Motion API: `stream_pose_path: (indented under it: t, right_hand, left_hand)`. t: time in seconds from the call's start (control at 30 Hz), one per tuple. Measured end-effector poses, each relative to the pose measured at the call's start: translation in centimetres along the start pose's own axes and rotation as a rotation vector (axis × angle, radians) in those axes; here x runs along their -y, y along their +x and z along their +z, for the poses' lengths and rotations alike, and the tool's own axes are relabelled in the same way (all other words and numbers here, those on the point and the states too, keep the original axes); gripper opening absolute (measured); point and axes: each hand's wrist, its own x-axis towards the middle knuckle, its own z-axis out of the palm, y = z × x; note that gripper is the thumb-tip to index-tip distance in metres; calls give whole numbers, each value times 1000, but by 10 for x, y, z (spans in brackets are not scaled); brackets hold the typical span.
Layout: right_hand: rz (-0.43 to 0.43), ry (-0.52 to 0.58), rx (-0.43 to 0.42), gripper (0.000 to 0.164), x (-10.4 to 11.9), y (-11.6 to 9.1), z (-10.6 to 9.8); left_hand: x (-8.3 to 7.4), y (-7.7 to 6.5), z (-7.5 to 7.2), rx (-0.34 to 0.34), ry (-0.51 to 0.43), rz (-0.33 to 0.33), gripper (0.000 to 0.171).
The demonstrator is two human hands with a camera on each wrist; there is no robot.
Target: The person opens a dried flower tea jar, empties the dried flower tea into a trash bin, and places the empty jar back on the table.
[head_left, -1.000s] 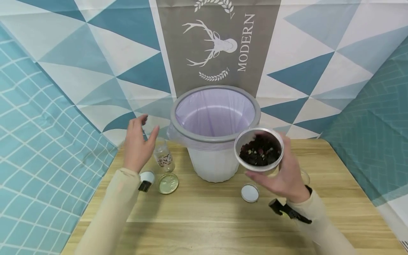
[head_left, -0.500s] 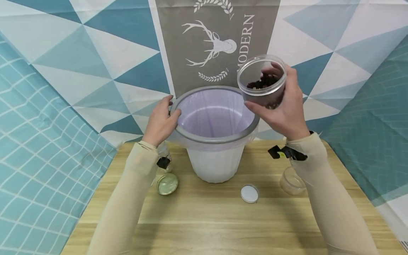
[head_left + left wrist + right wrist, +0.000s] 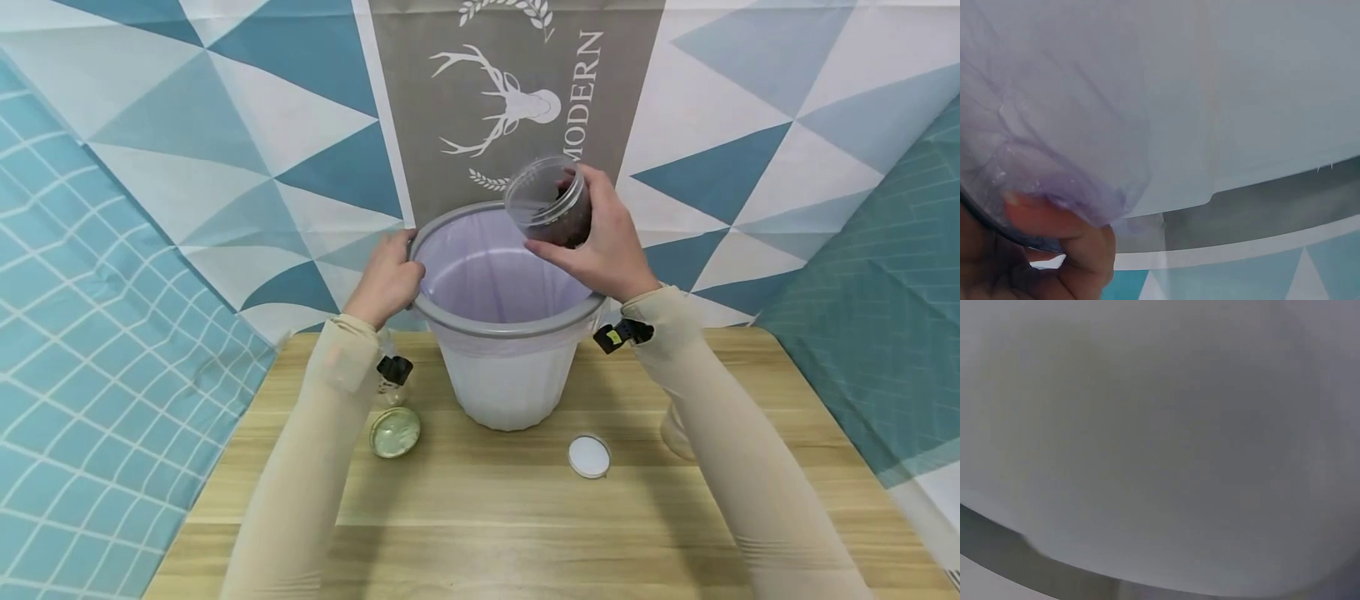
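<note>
Over the right side of the trash can [image 3: 510, 383], my right hand [image 3: 607, 237] grips a clear round jar [image 3: 551, 204]. The jar tilts to the left, its mouth facing the can's opening, and dark dried bits lie in its lower part. My left hand [image 3: 386, 279] grips the can's grey rim at the left, fingers curled round it. In the left wrist view the fingers [image 3: 1054, 219] bend against the lilac bag [image 3: 1054, 144] that lines the can. A blurred pale surface fills the right wrist view, and no hand shows there.
On the wooden table [image 3: 480, 517], a greenish round lid [image 3: 395, 432] lies left of the can and a white lid [image 3: 588, 457] to its right. A clear glass [image 3: 392, 390] is partly behind the left wrist, and a clear container [image 3: 677, 433] behind the right forearm.
My left hand has come right and taken hold of the can's rim. My right hand has raised the jar, moved it left over the can and tipped it.
</note>
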Motion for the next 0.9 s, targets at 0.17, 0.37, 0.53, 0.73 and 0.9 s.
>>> stream_pose_path:
  t: [0.17,0.37,0.53,0.73,0.9]
  right_hand:
    - [-7,-19,-1,93,-3,-2,-1]
    - [2,-86,9,93,1,4,-18]
    - [4,-188,51,96,12,15,-38]
    - [-48,-337,127,98,21,25,-51]
    - [-141,-448,182,96,21,31,-56]
  left_hand:
    - [-1,2,2,-2,-34,-5,69]
    - [-3,4,2,2,18,-7,69]
    - [-2,4,1,3,-2,-13,69]
    - [0,4,0,3,-19,-21,70]
    - [-1,5,0,6,0,-25,68]
